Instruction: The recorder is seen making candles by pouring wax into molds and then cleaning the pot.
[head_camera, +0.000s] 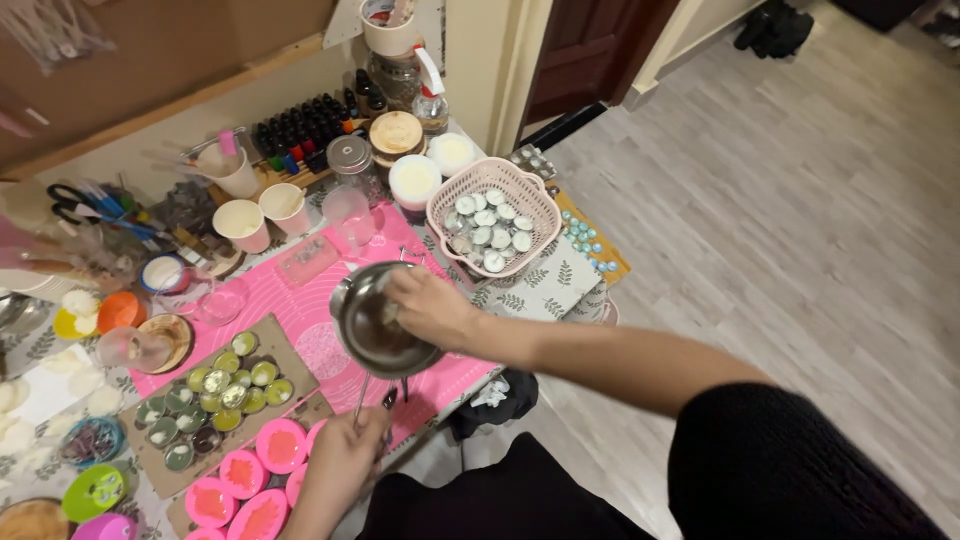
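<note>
My left hand (345, 450) grips the long handle of a small steel pot (372, 335) held over the pink mat (300, 315). My right hand (428, 303) reaches into the pot's bowl, fingers bent against its inner wall; whether they hold anything is hidden. Left of the pot, a brown board (290, 355) carries several small round tins with pale green filling. Near my left hand lie pink round moulds (280, 445).
A pink basket (495, 215) of tealight cups stands at the table's right end. Paper cups (242, 222), jars, a spray bottle (430, 95) and a rack of small dark bottles (305, 125) line the back. Scissors and bowls crowd the left. Wooden floor (780, 220) lies to the right.
</note>
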